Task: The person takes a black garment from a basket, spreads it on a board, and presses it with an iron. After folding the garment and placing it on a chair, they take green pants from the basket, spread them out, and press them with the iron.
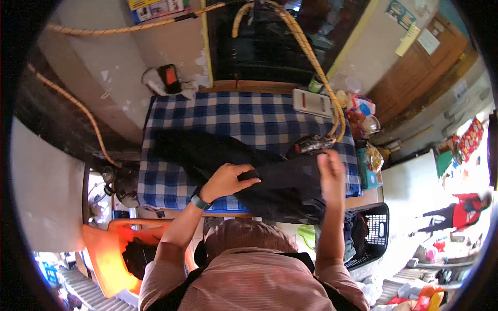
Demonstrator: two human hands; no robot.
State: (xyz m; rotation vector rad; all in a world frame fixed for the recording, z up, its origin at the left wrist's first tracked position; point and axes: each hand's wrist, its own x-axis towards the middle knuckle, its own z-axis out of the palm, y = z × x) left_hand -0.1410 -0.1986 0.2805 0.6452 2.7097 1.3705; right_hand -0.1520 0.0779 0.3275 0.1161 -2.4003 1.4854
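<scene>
A black garment point(282, 181), long like trousers, lies across the blue-and-white checked cloth point(187, 111) on the table. My left hand point(231, 181), with a watch on its wrist, has thumb and fingers closed on the middle of the fabric. At the garment's right end, my right hand point(330, 173) grips its edge, slightly blurred by motion. Just beyond that hand a dark iron point(310, 145) rests on the cloth, attached to a yellow patterned cord point(306, 41). Folds hide part of the garment's shape.
A white tray point(312, 102) sits at the back right, near packets and jars point(363, 111). A black basket point(376, 233) with clothes stands right of me, an orange chair point(101, 254) with dark cloth to the left. Someone in red point(464, 212) is far right.
</scene>
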